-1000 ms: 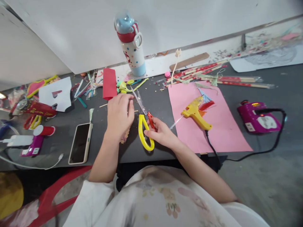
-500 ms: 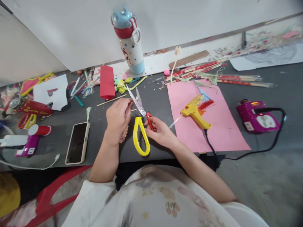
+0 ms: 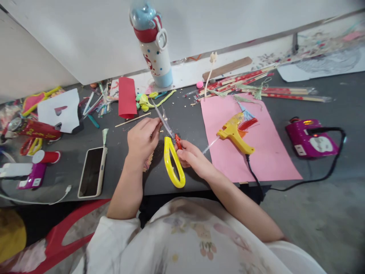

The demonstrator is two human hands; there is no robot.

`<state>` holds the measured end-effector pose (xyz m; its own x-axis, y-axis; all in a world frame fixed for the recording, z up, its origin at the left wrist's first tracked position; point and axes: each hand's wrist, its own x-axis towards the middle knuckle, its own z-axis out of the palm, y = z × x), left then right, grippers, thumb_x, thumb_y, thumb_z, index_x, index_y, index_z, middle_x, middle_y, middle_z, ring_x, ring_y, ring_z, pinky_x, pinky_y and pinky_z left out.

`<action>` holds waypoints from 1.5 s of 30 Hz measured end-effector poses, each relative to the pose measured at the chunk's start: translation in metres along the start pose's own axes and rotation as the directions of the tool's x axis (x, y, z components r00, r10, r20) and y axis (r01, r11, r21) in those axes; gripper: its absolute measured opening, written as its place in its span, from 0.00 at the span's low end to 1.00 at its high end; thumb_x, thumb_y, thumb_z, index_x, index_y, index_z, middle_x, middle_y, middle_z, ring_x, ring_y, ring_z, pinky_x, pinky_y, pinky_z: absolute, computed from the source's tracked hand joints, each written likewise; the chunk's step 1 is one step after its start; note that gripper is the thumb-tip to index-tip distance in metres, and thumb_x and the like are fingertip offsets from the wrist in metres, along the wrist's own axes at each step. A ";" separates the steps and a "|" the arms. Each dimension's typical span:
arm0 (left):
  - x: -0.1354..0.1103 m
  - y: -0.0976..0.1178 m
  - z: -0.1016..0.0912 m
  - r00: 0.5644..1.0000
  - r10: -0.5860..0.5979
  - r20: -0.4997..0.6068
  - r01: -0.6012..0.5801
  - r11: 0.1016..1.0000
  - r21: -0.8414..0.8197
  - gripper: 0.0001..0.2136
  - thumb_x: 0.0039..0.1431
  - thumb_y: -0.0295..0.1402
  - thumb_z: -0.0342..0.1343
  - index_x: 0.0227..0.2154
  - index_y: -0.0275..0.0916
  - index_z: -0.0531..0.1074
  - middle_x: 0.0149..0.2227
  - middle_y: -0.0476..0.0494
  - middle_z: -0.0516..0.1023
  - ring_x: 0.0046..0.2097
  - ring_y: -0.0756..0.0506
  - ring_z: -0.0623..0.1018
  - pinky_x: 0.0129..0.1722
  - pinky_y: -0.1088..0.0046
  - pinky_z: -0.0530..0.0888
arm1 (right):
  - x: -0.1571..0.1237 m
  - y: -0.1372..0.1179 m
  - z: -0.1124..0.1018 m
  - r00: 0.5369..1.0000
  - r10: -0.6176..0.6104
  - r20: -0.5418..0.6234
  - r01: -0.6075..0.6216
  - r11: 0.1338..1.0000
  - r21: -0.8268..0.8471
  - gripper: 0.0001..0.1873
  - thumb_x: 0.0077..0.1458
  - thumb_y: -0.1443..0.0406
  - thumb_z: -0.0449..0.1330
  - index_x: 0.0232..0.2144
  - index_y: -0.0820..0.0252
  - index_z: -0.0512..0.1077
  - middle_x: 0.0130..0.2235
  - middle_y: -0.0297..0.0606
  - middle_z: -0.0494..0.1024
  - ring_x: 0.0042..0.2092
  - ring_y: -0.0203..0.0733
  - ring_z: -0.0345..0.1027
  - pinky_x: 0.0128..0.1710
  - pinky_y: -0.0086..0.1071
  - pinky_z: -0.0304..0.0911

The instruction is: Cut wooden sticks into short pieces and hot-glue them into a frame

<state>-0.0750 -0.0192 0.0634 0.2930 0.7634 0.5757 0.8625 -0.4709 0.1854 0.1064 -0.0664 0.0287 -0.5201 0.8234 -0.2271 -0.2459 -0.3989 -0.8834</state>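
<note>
My right hand [image 3: 192, 156] grips the scissors [image 3: 167, 146], which have one yellow and one red handle, with its fingers around the red one. The yellow loop hangs toward the table's front edge. Pointing up and left, the blades lie close beside the fingertips of my left hand [image 3: 142, 139], only slightly apart. Those fingertips are pinched together, and whatever they hold is too small or hidden to name. A small pinkish-brown piece [image 3: 148, 161] shows partly from behind my left wrist.
To the right, a yellow glue gun [image 3: 235, 133] rests on pink paper [image 3: 273, 160], its cord trailing near a purple power block [image 3: 312, 139]. A phone [image 3: 92, 173] lies left. Behind stand a water bottle [image 3: 156, 57], a red paper piece [image 3: 127, 97] and wrapped sticks [image 3: 239, 82].
The scissors' blades have come closer together, and the yellow loop has swung slightly to the right. My left hand has stayed nearly in place, still pinched.
</note>
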 end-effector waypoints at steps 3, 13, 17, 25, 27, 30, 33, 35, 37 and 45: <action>0.001 0.004 -0.001 1.000 -0.007 -0.020 0.007 1.000 0.021 0.10 0.63 0.35 0.50 0.39 0.42 0.76 0.34 0.47 0.79 0.35 0.51 0.77 0.35 0.76 0.70 | -0.001 -0.002 -0.002 0.999 0.011 0.051 -0.013 0.999 0.049 0.20 0.47 0.53 0.61 0.35 0.59 0.62 0.26 0.26 0.60 0.23 0.27 0.49 0.20 0.24 0.44; -0.004 0.010 -0.005 0.998 -0.047 -0.049 0.052 0.994 0.094 0.12 0.63 0.37 0.51 0.44 0.44 0.77 0.36 0.46 0.80 0.37 0.49 0.77 0.36 0.74 0.72 | 0.003 -0.007 -0.003 0.981 0.130 0.142 -0.164 0.952 0.258 0.23 0.38 0.53 0.65 0.32 0.58 0.62 0.23 0.25 0.60 0.21 0.27 0.49 0.18 0.24 0.41; -0.006 0.013 -0.007 0.997 -0.034 -0.066 0.042 0.992 0.116 0.12 0.63 0.37 0.51 0.44 0.44 0.77 0.35 0.46 0.80 0.36 0.49 0.77 0.36 0.74 0.71 | 0.004 -0.007 -0.001 0.976 0.156 0.149 -0.194 0.939 0.284 0.21 0.37 0.56 0.66 0.31 0.58 0.62 0.21 0.22 0.58 0.20 0.25 0.49 0.17 0.23 0.43; -0.007 0.016 -0.008 0.992 -0.088 -0.089 0.096 0.991 0.091 0.12 0.63 0.38 0.51 0.44 0.45 0.76 0.37 0.46 0.79 0.37 0.50 0.77 0.36 0.75 0.70 | 0.006 -0.003 -0.003 0.958 0.196 0.211 -0.264 0.890 0.371 0.20 0.38 0.61 0.66 0.32 0.57 0.60 0.18 0.19 0.56 0.17 0.22 0.41 0.16 0.22 0.35; -0.007 0.017 -0.008 0.992 -0.093 -0.081 0.101 0.990 0.097 0.12 0.63 0.38 0.50 0.44 0.45 0.77 0.36 0.47 0.80 0.37 0.50 0.77 0.36 0.75 0.70 | 0.006 -0.003 -0.003 0.957 0.193 0.217 -0.264 0.890 0.372 0.21 0.37 0.61 0.66 0.32 0.57 0.60 0.18 0.19 0.56 0.17 0.22 0.41 0.17 0.22 0.34; -0.007 0.017 -0.009 0.993 -0.095 -0.065 0.102 0.988 0.116 0.12 0.64 0.38 0.50 0.43 0.45 0.77 0.36 0.46 0.80 0.37 0.50 0.77 0.36 0.75 0.70 | 0.006 -0.004 -0.004 0.957 0.195 0.213 -0.264 0.891 0.370 0.21 0.37 0.61 0.67 0.32 0.57 0.61 0.18 0.20 0.57 0.17 0.23 0.41 0.16 0.22 0.34; -0.006 0.018 -0.009 0.994 -0.092 -0.057 0.098 0.986 0.132 0.12 0.64 0.38 0.49 0.42 0.45 0.77 0.36 0.46 0.80 0.37 0.50 0.77 0.35 0.75 0.70 | 0.006 -0.004 -0.003 0.957 0.208 0.202 -0.271 0.888 0.371 0.19 0.38 0.62 0.66 0.31 0.57 0.61 0.18 0.20 0.57 0.17 0.23 0.42 0.16 0.22 0.35; -0.006 0.018 -0.010 0.994 -0.094 -0.046 0.100 0.986 0.133 0.12 0.64 0.38 0.49 0.42 0.45 0.77 0.37 0.47 0.80 0.37 0.50 0.77 0.35 0.75 0.70 | 0.006 -0.004 -0.003 0.957 0.217 0.194 -0.276 0.887 0.369 0.18 0.38 0.63 0.65 0.31 0.57 0.61 0.17 0.20 0.58 0.17 0.23 0.43 0.16 0.22 0.35; -0.006 0.018 -0.010 0.994 -0.101 -0.032 0.104 0.986 0.130 0.13 0.64 0.39 0.49 0.42 0.45 0.77 0.37 0.46 0.80 0.38 0.50 0.77 0.35 0.75 0.70 | 0.005 -0.004 -0.003 0.958 0.216 0.190 -0.273 0.890 0.365 0.18 0.38 0.62 0.65 0.31 0.57 0.62 0.18 0.20 0.58 0.17 0.24 0.43 0.16 0.23 0.36; -0.005 0.015 -0.012 0.996 -0.075 0.051 0.066 0.986 0.154 0.13 0.65 0.38 0.47 0.41 0.44 0.76 0.36 0.46 0.79 0.38 0.49 0.77 0.33 0.74 0.67 | 0.004 -0.006 -0.002 0.962 0.228 0.150 -0.267 0.904 0.334 0.18 0.37 0.59 0.65 0.30 0.58 0.62 0.18 0.21 0.57 0.17 0.23 0.44 0.16 0.22 0.36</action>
<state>-0.0688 -0.0351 0.0725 0.2482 0.8184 0.5183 0.9332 -0.3455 0.0986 0.1073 -0.0600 0.0328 -0.6791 0.6405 -0.3586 -0.3566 -0.7148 -0.6015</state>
